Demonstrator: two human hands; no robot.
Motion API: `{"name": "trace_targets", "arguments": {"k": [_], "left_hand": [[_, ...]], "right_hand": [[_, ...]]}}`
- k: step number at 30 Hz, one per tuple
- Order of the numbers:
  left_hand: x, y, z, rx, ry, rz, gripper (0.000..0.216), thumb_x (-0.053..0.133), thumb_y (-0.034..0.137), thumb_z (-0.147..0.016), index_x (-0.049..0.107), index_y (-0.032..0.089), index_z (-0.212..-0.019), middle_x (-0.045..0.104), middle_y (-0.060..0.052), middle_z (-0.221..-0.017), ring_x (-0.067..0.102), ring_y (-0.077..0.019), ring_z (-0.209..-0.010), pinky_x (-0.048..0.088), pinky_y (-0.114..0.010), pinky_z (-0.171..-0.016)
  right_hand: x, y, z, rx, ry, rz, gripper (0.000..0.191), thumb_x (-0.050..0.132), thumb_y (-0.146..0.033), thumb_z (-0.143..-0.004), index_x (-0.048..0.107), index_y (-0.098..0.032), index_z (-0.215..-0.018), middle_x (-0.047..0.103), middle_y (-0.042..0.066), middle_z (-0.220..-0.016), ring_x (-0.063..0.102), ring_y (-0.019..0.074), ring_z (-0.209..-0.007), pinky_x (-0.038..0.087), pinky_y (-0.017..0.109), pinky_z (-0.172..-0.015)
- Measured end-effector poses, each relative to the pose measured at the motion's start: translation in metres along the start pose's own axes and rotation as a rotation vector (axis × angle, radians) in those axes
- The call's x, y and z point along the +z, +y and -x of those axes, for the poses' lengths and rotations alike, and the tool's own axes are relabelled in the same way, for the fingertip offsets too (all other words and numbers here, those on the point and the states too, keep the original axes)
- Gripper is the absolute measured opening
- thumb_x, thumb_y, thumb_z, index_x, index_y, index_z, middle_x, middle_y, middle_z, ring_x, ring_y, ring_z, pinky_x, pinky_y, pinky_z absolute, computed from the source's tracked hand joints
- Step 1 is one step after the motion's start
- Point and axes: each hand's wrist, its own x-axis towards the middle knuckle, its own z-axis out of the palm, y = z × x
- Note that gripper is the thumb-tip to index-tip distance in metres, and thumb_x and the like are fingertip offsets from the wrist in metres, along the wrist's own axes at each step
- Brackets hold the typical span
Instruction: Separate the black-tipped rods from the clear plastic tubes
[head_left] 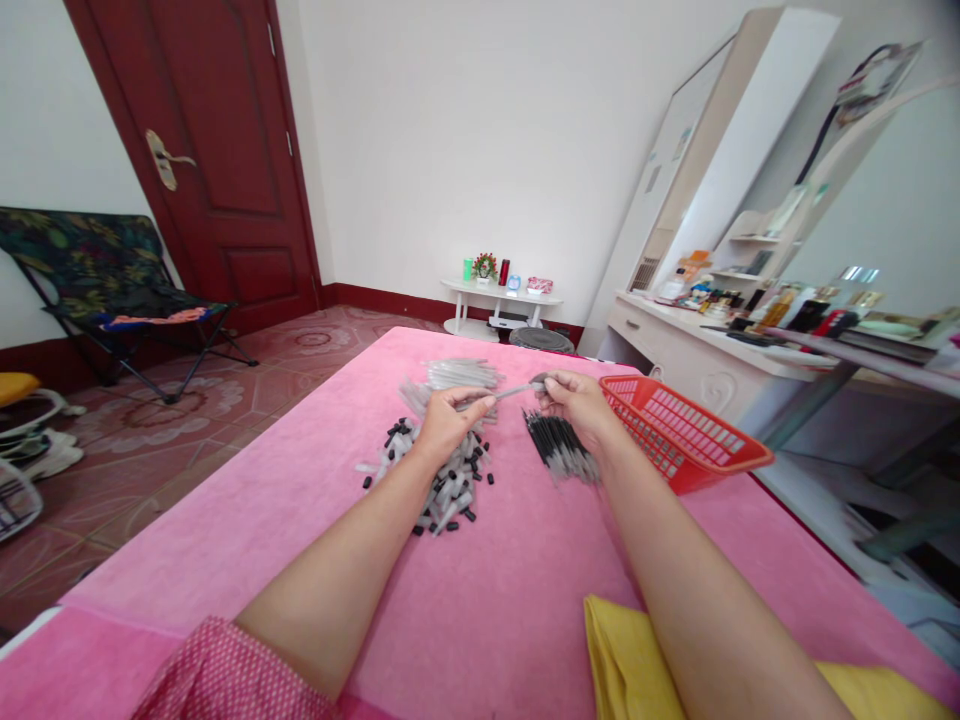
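My left hand (456, 418) is closed, pinching a translucent pen barrel (513, 391) held level above the table. My right hand (576, 402) is closed at the barrel's right end, its fingertips around a small dark piece (538, 380) too blurred to identify. Behind my left hand lies a heap of clear pen barrels (463, 373). Pale pen caps (452, 492) and small black plugs (470, 515) are piled under and beside my left wrist. A bundle of pen refills (556, 446), black at their far ends, rests below my right hand.
A red plastic basket (694, 432) stands right of my right forearm on the pink cloth (517, 570). Yellow fabric (624, 655) lies at the near edge. Beyond are a white side table (491, 292), a cluttered dresser (697, 340) and a folding chair (112, 285).
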Motion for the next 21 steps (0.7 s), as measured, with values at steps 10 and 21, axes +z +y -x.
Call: {"name": "trace_targets", "arguments": {"k": [10,21], "left_hand": [[0.000,-0.003,-0.001,-0.024,0.037,0.040,0.026,0.071,0.034,-0.066,0.071,0.013,-0.081,0.071,-0.007,-0.082,0.064,-0.0192,-0.076,0.049,-0.030,-0.073],[-0.001,-0.010,-0.003,-0.031,0.055,0.031,0.028,0.069,0.036,-0.067,0.071,0.013,-0.082,0.071,-0.007,-0.082,0.064,-0.0184,-0.076,0.048,-0.028,-0.073]], "right_hand": [[-0.008,-0.004,0.006,0.021,-0.158,0.080,0.037,0.072,-0.038,-0.063,0.065,-0.016,-0.092,0.063,0.000,-0.066,0.055,0.0087,-0.052,0.046,0.021,-0.053],[-0.006,0.000,-0.001,0.045,0.136,-0.030,0.030,0.068,-0.038,-0.065,0.056,-0.020,-0.085,0.069,0.004,-0.077,0.064,0.0143,-0.068,0.047,0.024,-0.059]]}}
